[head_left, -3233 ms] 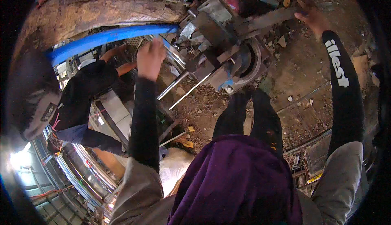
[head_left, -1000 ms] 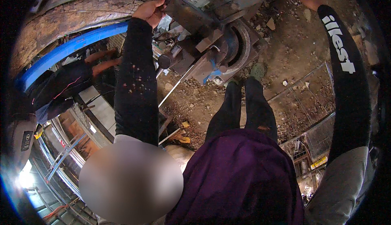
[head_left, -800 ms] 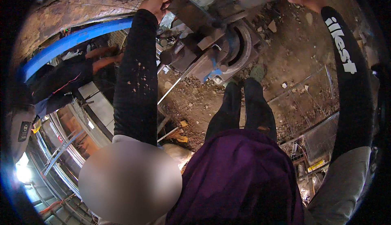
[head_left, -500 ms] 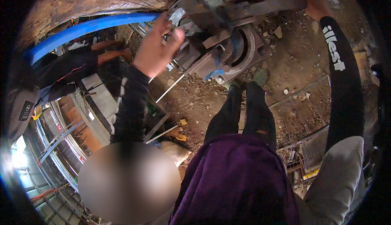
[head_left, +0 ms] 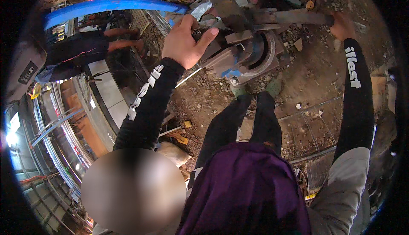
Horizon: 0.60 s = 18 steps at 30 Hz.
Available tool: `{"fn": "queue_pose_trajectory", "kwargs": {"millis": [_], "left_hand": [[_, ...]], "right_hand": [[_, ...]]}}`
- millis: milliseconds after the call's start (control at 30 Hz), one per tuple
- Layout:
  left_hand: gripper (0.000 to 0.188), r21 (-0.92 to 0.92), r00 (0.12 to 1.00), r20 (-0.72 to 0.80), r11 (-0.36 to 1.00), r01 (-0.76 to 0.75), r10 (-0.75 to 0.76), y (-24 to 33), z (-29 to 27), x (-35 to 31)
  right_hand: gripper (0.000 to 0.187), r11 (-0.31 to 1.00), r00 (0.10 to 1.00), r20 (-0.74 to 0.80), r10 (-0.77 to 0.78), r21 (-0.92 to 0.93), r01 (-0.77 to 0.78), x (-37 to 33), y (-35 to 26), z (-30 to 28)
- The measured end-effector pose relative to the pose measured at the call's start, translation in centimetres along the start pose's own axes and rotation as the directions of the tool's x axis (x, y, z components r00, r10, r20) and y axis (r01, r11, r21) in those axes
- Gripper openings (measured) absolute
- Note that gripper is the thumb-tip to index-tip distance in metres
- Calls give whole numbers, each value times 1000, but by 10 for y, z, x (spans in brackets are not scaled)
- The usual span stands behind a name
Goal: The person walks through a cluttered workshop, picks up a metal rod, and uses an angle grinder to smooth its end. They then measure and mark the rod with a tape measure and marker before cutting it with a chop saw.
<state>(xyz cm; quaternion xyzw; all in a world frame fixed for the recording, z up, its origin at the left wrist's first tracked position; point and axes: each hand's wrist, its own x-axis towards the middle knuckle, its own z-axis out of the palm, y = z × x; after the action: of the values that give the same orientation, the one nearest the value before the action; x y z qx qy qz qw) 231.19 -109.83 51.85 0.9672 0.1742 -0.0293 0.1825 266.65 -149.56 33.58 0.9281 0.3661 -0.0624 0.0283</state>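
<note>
A worn metal machine (head_left: 245,64) with a curved, slotted base and blue-painted patches stands on the dirt ahead of me. From its top a long steel lever (head_left: 294,18) reaches out to the right. My right hand (head_left: 342,26) is closed around the lever's far end, arm stretched out. My left hand (head_left: 184,43) is over the machine's left side, thumb spread away and fingers bent, their tips partly hidden; whether it presses on anything is unclear. Just beyond its fingers are a silvery piece (head_left: 201,10) and the end of a long blue bar (head_left: 115,6) running left.
Another person's bare legs (head_left: 123,45) and dark clothing show at the left. Long metal bars (head_left: 64,137) and grey panels (head_left: 110,92) lie on the left side. Wire mesh (head_left: 315,128) lies on the rubble-strewn ground to the right. My feet (head_left: 272,87) are close to the machine's base.
My left hand has moved right and settled lower over the machine, its thumb now plainly apart. The right hand keeps its grip on the lever. The whole view has shifted slightly.
</note>
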Motion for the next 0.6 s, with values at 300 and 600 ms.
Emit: {"fn": "queue_pose_trajectory", "kwargs": {"millis": [300,600], "left_hand": [[68,-17,995,-69,997,-77,76,-6,8,8],[70,-29,997,-60,999,-43,41,-5,5,5]], "right_hand": [[46,980,994,-17,111,-167,-112,-19,30,42],[50,934,930,120,347,44,-354,-59,-33,-19]]}}
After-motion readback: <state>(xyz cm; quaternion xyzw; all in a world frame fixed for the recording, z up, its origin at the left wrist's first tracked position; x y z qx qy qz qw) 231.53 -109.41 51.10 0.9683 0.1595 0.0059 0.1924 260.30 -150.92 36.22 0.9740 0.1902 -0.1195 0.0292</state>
